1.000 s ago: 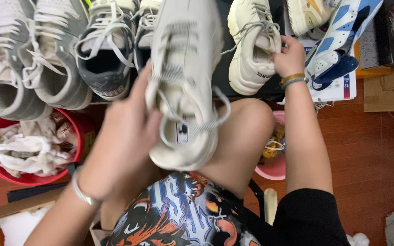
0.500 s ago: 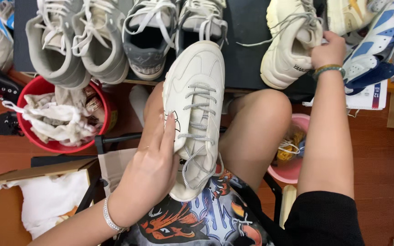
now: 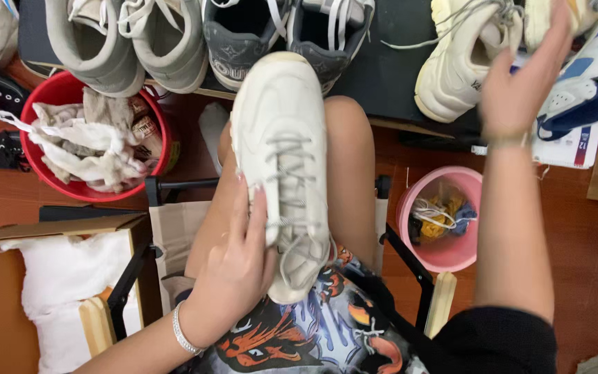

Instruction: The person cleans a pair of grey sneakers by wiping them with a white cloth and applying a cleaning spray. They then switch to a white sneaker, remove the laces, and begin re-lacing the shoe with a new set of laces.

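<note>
My left hand (image 3: 233, 273) grips a cream lace-up sneaker (image 3: 282, 152) by its side near the heel, toe pointing away from me, over my bare knees. A silver bracelet sits on that wrist. My right hand (image 3: 520, 86) is stretched to the upper right, fingers extended. It lies against a pale yellow sneaker (image 3: 451, 69) with loose grey laces on a black surface (image 3: 389, 76). I see nothing gripped in that hand.
Grey sneakers (image 3: 126, 41) and dark grey sneakers (image 3: 278, 28) line the black surface. A blue and white sneaker (image 3: 590, 76) lies far right. A red basin of cloths (image 3: 36, 111) stands left, a pink bucket of laces (image 3: 444, 253) right, and a cardboard box with white padding (image 3: 57, 277) lower left.
The cream sneaker has come down from in front of the shoe row to my lap, toe now pointing away. My right hand has loosened from the pale yellow sneaker's heel.
</note>
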